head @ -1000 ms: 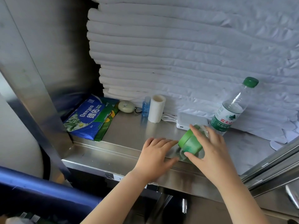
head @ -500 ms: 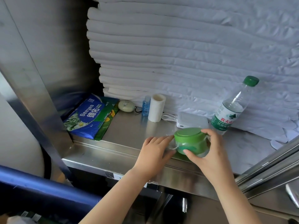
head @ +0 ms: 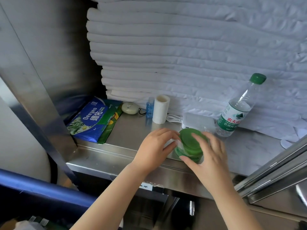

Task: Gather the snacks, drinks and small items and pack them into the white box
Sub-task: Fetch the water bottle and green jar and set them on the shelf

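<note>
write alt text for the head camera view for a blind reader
Two hands grip a green-lidded jar near the front edge of a steel shelf, the left hand at its side and the right hand over the lid. Behind it are a water bottle, a white roll and a blue tissue pack, before stacked white linen.
</note>
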`<state>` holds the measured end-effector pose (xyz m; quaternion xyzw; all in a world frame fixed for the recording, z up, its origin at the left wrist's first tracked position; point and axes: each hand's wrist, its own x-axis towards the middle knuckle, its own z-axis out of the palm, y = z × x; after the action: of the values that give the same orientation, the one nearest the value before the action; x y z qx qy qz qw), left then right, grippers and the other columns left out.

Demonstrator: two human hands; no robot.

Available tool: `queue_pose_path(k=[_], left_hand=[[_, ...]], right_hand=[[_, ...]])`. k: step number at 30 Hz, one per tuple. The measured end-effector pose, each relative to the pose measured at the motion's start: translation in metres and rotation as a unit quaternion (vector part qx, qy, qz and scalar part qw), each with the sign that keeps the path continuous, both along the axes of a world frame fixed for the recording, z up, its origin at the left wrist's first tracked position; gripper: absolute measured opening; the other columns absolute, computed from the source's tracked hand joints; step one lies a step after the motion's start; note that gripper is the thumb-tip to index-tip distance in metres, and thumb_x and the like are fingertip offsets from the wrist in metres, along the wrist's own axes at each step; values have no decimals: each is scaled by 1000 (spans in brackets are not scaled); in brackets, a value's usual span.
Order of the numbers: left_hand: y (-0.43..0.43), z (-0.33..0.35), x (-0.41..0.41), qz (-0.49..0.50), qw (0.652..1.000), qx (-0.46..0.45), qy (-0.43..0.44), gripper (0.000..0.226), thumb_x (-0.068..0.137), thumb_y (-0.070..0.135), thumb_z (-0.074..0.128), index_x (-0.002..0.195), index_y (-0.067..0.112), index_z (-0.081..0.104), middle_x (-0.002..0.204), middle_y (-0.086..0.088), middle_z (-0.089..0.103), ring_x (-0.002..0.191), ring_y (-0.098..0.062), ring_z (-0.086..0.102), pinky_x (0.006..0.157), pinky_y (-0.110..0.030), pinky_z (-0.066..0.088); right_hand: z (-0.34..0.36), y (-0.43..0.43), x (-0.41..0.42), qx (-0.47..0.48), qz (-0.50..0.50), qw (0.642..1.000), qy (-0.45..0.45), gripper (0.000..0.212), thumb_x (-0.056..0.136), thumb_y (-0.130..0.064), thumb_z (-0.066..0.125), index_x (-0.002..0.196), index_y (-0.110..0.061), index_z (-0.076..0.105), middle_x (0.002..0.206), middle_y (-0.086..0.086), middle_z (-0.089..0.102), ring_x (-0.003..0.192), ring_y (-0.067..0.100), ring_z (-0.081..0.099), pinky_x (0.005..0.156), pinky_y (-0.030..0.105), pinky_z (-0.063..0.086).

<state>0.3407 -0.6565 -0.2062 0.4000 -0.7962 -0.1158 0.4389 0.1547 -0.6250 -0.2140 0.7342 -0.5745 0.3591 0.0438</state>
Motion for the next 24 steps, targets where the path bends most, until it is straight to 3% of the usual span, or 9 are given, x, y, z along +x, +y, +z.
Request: queue_pose_path(k=[2, 4, 8, 11, 14, 16, 20, 22, 24], left_hand=[[-4, 5, -1, -1, 1000, -8, -16, 11, 87, 21, 62, 89, 13, 69, 96, 4, 69, 92, -15, 60, 85, -27, 42], [-8, 7, -2, 5, 1000, -13, -18, 13, 87, 25, 63, 88, 14, 70, 94, 4, 69, 92, -17, 61, 86, -31, 43], [-14, 6, -9, 0, 1000, -14, -15, 11, 84, 23, 69, 89, 14, 72, 95, 4, 68, 95, -16, 60, 86, -30, 44], [-17, 1, -15, -13, 1000, 20, 0, 12, 85, 21, 68, 90, 11, 71, 96, 2, 68, 96, -16, 60, 83, -32, 47], [-21, 2, -18, -8, 999, 41, 17, 10, 85, 22, 68, 88, 13, 70, 91, 4, 68, 89, -13, 59, 77, -31, 47], [-25, 5, -19, -6, 999, 40, 5, 8, 84, 20, 69, 86, 12, 69, 86, 4, 67, 83, -13, 57, 74, -30, 46], [-25, 4, -17, -11, 998, 61, 28, 10, 89, 16, 63, 95, 13, 69, 92, 4, 68, 89, -6, 55, 78, -15, 42], [-21, 2, -13, -26, 993, 99, 57, 19, 94, 14, 55, 109, 14, 65, 103, 6, 67, 99, -2, 55, 85, -13, 42], [-17, -1, -8, -48, 992, 116, 28, 26, 95, 21, 52, 121, 18, 59, 115, 8, 63, 111, -2, 52, 94, -16, 40]], right_hand=[[2, -3, 1, 22, 16, 1000, 6, 55, 70, -39, 77, 117, -14, 64, 122, 1, 56, 112, 23, 48, 97, 42, 44], [5, -6, -1, 66, 37, 997, 3, 49, 72, -29, 79, 117, -15, 64, 126, -3, 56, 118, 21, 48, 101, 40, 42], [12, -10, -9, 140, 106, 984, -22, 43, 79, -24, 74, 120, -23, 61, 133, -31, 37, 134, -2, 31, 108, 17, 26], [13, -6, -11, 150, 123, 980, -49, 62, 80, -22, 73, 134, -30, 43, 130, -46, 24, 129, -14, 26, 99, -2, 18], [10, 0, -6, 87, 115, 988, -56, 82, 78, -19, 74, 144, -28, 27, 144, -19, 36, 131, -1, 35, 105, 9, 26], [6, 1, -3, 12, 114, 993, -8, 67, 77, -20, 73, 136, -25, 43, 139, -8, 44, 128, 9, 41, 107, 22, 32], [-4, 0, -2, -7, 101, 994, 29, 41, 78, -15, 75, 117, -18, 62, 123, -7, 55, 112, 13, 50, 102, 22, 35], [-8, 0, -5, -7, 90, 996, 22, 40, 80, -17, 73, 118, -15, 62, 124, -6, 56, 114, 12, 49, 104, 19, 32], [-11, 0, -8, 0, 81, 997, 4, 41, 83, -22, 68, 122, -14, 61, 129, -6, 55, 122, 10, 47, 107, 22, 32]])
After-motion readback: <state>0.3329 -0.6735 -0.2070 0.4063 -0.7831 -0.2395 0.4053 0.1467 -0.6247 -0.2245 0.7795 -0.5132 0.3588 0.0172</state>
